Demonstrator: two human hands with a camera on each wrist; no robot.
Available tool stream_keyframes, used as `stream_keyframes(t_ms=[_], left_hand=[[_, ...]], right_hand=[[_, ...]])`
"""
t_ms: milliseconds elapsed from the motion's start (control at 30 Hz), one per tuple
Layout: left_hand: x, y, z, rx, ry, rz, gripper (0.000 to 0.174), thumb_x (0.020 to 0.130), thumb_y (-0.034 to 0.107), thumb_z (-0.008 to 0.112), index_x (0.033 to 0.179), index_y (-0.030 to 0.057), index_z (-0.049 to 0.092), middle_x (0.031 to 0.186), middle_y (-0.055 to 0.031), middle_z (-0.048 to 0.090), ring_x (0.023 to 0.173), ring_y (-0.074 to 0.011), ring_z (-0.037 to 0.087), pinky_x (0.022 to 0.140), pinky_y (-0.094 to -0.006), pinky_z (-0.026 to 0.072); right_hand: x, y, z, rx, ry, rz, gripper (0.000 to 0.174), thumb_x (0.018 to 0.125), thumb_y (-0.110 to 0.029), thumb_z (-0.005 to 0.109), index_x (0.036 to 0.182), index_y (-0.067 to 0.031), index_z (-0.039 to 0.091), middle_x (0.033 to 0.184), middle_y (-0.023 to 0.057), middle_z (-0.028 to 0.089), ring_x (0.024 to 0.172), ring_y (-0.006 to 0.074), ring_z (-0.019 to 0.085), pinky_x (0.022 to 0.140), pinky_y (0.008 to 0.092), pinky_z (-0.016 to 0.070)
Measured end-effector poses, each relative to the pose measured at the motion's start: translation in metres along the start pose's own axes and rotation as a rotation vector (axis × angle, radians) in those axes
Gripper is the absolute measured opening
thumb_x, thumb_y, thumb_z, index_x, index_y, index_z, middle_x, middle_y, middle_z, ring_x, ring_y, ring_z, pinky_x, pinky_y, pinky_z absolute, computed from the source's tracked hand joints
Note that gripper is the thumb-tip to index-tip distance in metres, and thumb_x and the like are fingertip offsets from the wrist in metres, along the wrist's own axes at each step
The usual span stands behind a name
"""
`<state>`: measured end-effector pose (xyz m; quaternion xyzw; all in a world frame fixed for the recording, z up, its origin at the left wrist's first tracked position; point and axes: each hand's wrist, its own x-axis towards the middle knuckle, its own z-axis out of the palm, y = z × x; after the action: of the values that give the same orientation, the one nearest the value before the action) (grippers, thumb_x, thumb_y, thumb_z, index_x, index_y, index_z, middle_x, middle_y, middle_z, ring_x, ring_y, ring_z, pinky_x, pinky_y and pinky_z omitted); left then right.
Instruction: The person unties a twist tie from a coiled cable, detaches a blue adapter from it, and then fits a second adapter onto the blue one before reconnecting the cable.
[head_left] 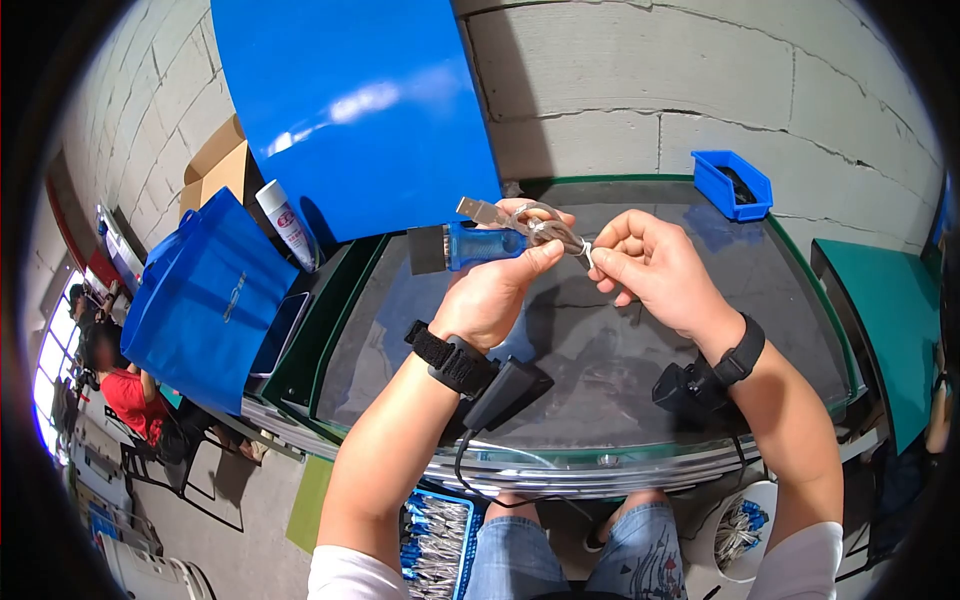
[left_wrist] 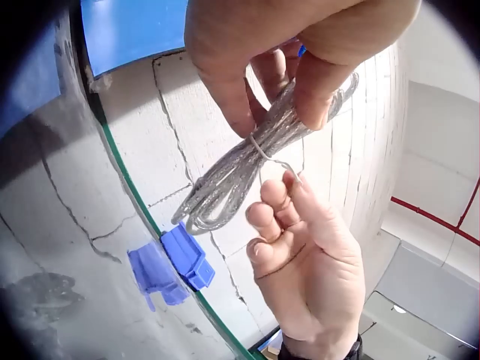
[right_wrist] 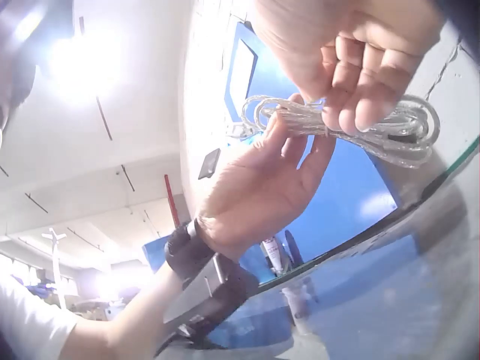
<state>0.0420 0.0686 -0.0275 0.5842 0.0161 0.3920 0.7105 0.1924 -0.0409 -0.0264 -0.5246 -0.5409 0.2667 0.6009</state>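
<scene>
In the head view, my left hand (head_left: 487, 298) holds a coiled grey, see-through USB cable (left_wrist: 229, 176) between thumb and fingers, above the dark tabletop. Its metal USB plug (head_left: 482, 211) points left, over a translucent blue connector (head_left: 487, 245) with a dark grey end. A thin white tie (left_wrist: 262, 150) goes round the middle of the coil in the left wrist view. Thumb and forefinger of my right hand (head_left: 655, 268) pinch the loose end of this tie, close beside the coil. In the right wrist view, the right fingers partly cover the coil.
A blue bin (head_left: 740, 208) stands at the table's back right. On the left are a blue bag (head_left: 205, 310), a spray can (head_left: 287, 228) and a cardboard box (head_left: 215, 165). Below sit a blue basket (head_left: 470, 520) of cables and a white bucket (head_left: 768, 500). A person in red (head_left: 130, 405) sits far left.
</scene>
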Motion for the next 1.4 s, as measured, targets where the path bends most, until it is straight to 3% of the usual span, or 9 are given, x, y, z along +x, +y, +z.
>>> stream_keyframes(t_ms=[333,400,500,633,700,933,1133,1200,1400], left_hand=[[-0.001,0.000,0.002,0.077,-0.027,-0.002,0.028,0.076,-0.003,0.066,0.099,0.0067,0.052,0.101,-0.0091,0.061,0.097,-0.0188,0.057,0.090,-0.0350,0.0430],[-0.001,-0.001,0.002,0.089,-0.020,-0.015,0.027,0.076,-0.002,0.066,0.098,0.0066,0.053,0.098,-0.0080,0.061,0.097,-0.0191,0.058,0.089,-0.0349,0.0440],[0.001,-0.004,-0.005,0.139,-0.050,-0.045,0.028,0.076,0.001,0.067,0.099,0.0076,0.053,0.099,-0.0066,0.060,0.099,-0.0185,0.057,0.089,-0.0341,0.0437],[-0.003,0.002,-0.002,0.129,0.009,-0.169,0.027,0.077,0.003,0.067,0.099,0.0081,0.053,0.096,-0.0049,0.059,0.102,-0.0177,0.055,0.088,-0.0319,0.0444],[-0.002,-0.001,-0.004,0.123,-0.016,-0.140,0.027,0.077,0.003,0.067,0.099,0.0078,0.052,0.095,-0.0048,0.058,0.102,-0.0176,0.055,0.088,-0.0315,0.0445],[-0.001,-0.002,-0.003,0.124,-0.029,-0.063,0.029,0.077,0.001,0.067,0.099,0.0072,0.049,0.097,-0.0066,0.059,0.103,-0.0192,0.055,0.093,-0.0343,0.0421],[-0.001,-0.003,-0.005,0.138,-0.094,-0.063,0.031,0.076,0.002,0.068,0.100,0.0069,0.050,0.099,-0.0079,0.059,0.102,-0.0200,0.055,0.093,-0.0357,0.0408],[-0.002,-0.003,-0.002,0.134,-0.065,-0.047,0.028,0.075,-0.003,0.066,0.098,0.0064,0.052,0.096,-0.0075,0.060,0.099,-0.0208,0.058,0.090,-0.0353,0.0438],[-0.001,-0.001,0.001,0.137,0.005,-0.044,0.027,0.074,-0.008,0.064,0.095,0.0056,0.054,0.094,-0.0073,0.060,0.096,-0.0202,0.060,0.087,-0.0344,0.0464]], right_hand=[[0.001,0.004,-0.004,-0.013,-0.095,0.121,0.017,0.085,-0.018,0.061,0.082,-0.0007,0.060,0.071,0.0065,0.062,0.059,0.0090,0.057,0.050,0.0229,0.0470],[-0.001,0.006,-0.005,-0.528,-0.001,-0.258,0.010,0.079,-0.012,0.064,0.079,-0.0027,0.060,0.066,0.0061,0.060,0.055,0.0129,0.057,0.050,0.0267,0.0459],[-0.003,0.009,0.001,-0.906,0.158,-0.468,0.007,0.074,-0.009,0.065,0.076,-0.0043,0.060,0.064,0.0063,0.056,0.055,0.0178,0.056,0.052,0.0300,0.0448],[-0.001,0.010,0.000,-0.884,0.166,-0.562,0.008,0.073,-0.010,0.065,0.075,-0.0046,0.059,0.064,0.0072,0.055,0.056,0.0214,0.055,0.054,0.0304,0.0446],[0.001,0.011,-0.002,-0.577,0.083,-0.421,0.009,0.076,-0.011,0.064,0.077,-0.0028,0.060,0.067,0.0080,0.057,0.058,0.0185,0.055,0.054,0.0298,0.0441],[0.004,0.008,-0.008,-0.336,0.002,-0.059,0.012,0.080,-0.011,0.059,0.081,0.0016,0.061,0.065,0.0035,0.057,0.058,0.0075,0.049,0.054,0.0253,0.0415],[0.003,0.007,-0.010,-0.356,-0.075,-0.071,0.010,0.078,-0.007,0.058,0.081,0.0014,0.060,0.064,0.0033,0.056,0.057,0.0088,0.050,0.053,0.0251,0.0418],[0.004,0.013,-0.008,-0.559,-0.011,-0.389,0.007,0.075,-0.005,0.058,0.079,0.0001,0.060,0.066,0.0068,0.056,0.055,0.0141,0.054,0.054,0.0271,0.0435],[0.001,0.007,-0.004,-0.563,0.070,-0.422,0.005,0.072,-0.004,0.061,0.076,-0.0008,0.060,0.069,0.0095,0.055,0.055,0.0182,0.056,0.054,0.0294,0.0449]])
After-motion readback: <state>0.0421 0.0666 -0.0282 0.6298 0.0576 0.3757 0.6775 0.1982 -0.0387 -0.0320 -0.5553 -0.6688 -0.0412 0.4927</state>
